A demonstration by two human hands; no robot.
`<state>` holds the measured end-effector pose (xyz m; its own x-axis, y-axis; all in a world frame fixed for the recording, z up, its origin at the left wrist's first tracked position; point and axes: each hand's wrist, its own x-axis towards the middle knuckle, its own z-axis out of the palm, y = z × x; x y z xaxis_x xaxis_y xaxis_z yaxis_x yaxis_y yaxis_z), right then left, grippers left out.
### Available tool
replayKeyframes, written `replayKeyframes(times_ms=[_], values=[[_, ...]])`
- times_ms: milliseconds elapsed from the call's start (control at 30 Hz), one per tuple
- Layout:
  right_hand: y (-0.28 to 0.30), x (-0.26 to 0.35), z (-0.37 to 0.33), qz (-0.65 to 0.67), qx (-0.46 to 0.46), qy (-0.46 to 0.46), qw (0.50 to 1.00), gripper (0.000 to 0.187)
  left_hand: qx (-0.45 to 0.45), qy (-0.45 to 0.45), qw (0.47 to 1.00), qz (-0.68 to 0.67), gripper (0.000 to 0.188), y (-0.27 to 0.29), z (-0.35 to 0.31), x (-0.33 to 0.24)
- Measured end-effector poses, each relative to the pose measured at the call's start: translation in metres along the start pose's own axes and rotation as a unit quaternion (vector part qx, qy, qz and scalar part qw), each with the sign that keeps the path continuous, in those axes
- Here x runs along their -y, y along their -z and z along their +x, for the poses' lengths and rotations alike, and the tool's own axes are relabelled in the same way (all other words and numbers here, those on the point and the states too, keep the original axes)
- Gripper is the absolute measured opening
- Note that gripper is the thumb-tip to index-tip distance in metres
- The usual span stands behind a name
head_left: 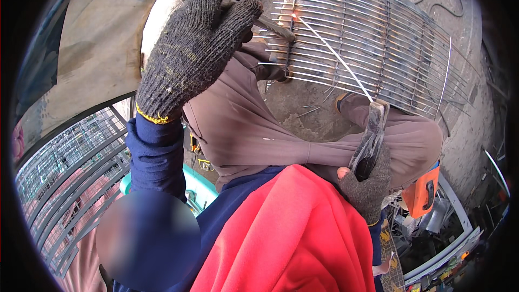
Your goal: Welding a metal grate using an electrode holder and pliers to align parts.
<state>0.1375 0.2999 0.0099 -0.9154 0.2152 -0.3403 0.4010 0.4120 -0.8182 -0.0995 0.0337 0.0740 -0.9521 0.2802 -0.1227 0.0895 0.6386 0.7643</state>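
My right hand [373,186], in a grey knit glove, is closed around a welding electrode holder [369,143]. A thin pale welding rod [338,59] is clamped in its jaws and slants up to the left. The rod's far end meets a metal grille [359,35] of many parallel bars, where a small orange glow shows at a crossbar. My left hand [197,43], in a dark knit glove with a yellow cuff edge, is raised left of the grille with fingers curled. A dark bar-shaped piece [275,28] extends from behind this hand toward the grille's left edge; its kind is unclear.
My legs [259,113] in brown trousers lie below the grille. An orange case-like object [421,193] stands right, near scrap metal [432,219]. Dark curved bars [81,178] and wire mesh fill the left. A cable [446,0] lies on the floor. A blurred patch hides part of the lower left.
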Motion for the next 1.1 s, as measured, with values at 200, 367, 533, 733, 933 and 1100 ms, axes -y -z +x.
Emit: replayKeyframes(times_ms=[200, 367, 533, 733, 933, 1100], values=[[0.001, 0.002, 0.002, -0.015, 0.002, 0.012, 1.000, 0.087, -0.007, -0.001, 1.000, -0.006, 0.029, -0.002, -0.001, 0.001], [0.003, 0.013, 0.005, 0.047, 0.032, -0.047, 0.997, 0.079, 0.007, 0.029, 1.000, 0.008, 0.028, 0.004, -0.005, -0.009], [0.000, 0.001, -0.001, 0.021, -0.030, 0.014, 0.999, 0.079, 0.013, 0.021, 1.000, -0.001, 0.027, 0.001, -0.002, -0.005], [0.004, -0.006, -0.007, 0.045, -0.009, -0.022, 0.999, 0.085, 0.013, -0.061, 0.995, 0.078, 0.029, 0.006, -0.002, 0.006], [0.000, -0.027, -0.019, 0.119, -0.128, -0.035, 0.984, 0.110, 0.005, 0.072, 0.990, -0.122, 0.026, -0.003, 0.003, -0.014], [0.006, -0.011, -0.016, 0.183, -0.112, -0.111, 0.970, 0.120, 0.010, 0.103, 0.985, -0.141, 0.023, 0.008, 0.007, 0.000]])
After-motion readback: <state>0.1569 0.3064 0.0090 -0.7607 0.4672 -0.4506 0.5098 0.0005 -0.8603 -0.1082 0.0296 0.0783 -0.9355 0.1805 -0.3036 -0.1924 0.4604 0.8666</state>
